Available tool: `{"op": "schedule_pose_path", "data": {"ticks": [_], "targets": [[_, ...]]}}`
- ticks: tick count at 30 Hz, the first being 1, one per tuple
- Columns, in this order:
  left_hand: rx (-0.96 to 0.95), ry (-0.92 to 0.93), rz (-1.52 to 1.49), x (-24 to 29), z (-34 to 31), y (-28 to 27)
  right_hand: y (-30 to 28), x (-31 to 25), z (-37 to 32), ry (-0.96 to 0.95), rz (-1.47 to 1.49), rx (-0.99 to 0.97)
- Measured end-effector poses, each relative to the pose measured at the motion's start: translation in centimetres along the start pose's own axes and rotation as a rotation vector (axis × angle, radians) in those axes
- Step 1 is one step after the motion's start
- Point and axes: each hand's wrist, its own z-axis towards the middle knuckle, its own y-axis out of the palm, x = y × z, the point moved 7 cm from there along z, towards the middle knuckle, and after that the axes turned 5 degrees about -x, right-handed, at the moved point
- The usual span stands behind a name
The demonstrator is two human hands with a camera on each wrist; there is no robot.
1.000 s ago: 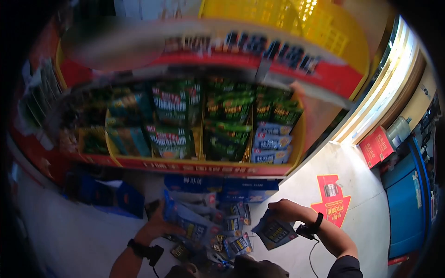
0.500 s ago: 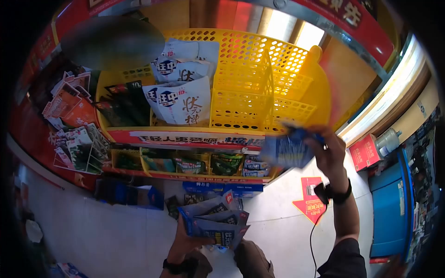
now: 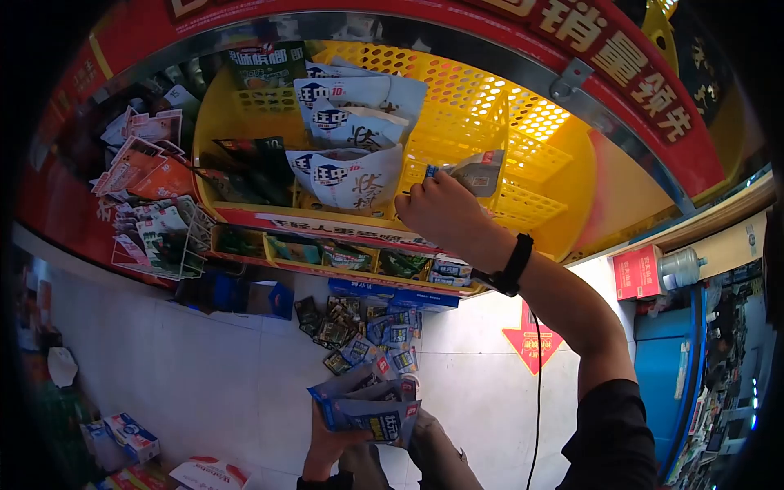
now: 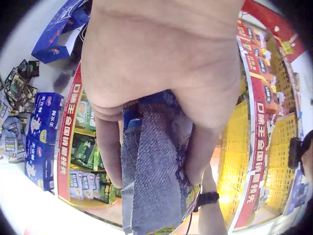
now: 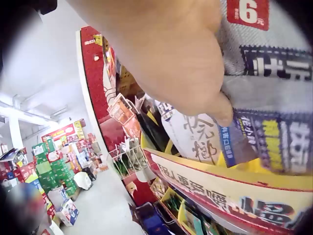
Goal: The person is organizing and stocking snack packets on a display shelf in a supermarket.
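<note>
A single grey-blue packet (image 3: 478, 171) was held up by the right hand (image 3: 441, 214), pinched between curled fingers and thumb at the front of the yellow basket (image 3: 523, 122) on the upper shelf, just to the right of the white packets (image 3: 347, 175) standing in that basket. Lower down, close to the body, a stack of blue packets (image 3: 367, 412) was gripped by the left hand (image 3: 331, 445) — fingers wrapped beneath, thumb closed over the stack, as was plainly shown in the left wrist view. More loose packets (image 3: 359, 339) were scattered on the floor before the blue boxes (image 3: 384, 296) under the lower shelf, and a red arrow sticker (image 3: 531, 343) was seen on the tiles — well to their right.
</note>
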Motion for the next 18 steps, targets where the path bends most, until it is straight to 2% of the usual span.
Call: {"op": "schedule_pose_path", "data": {"ticks": [3, 4, 6, 9, 11, 14, 18], "targets": [[-0.011, 0.023, 0.012, 0.3, 0.0, 0.2, -1.7, -1.7, -0.1, -0.008, -0.010, -0.049], [-0.019, 0.034, -0.004, 0.5, 0.0, 0.3, -1.6, -2.7, -0.3, -0.053, -0.005, -0.119], [-0.005, 0.029, -0.031, -0.9, -0.1, -1.0, -0.5, -3.1, -0.2, -0.104, 0.007, -0.197], [0.014, 0.009, -0.065, -2.2, -0.1, -2.0, 4.1, -0.7, 1.1, -0.142, 0.197, -0.333], [0.004, -0.008, -0.048, -3.0, 0.0, -2.9, 6.7, -0.2, 2.1, -0.170, 0.145, -0.297], [0.047, -0.025, -0.056, -2.7, 0.0, -2.9, 6.4, -1.3, 3.2, -0.220, 0.057, -0.370], [0.017, -0.020, -0.099, -1.7, 0.7, -2.8, 5.3, 0.1, 2.6, -0.163, -0.029, -0.423]]}}
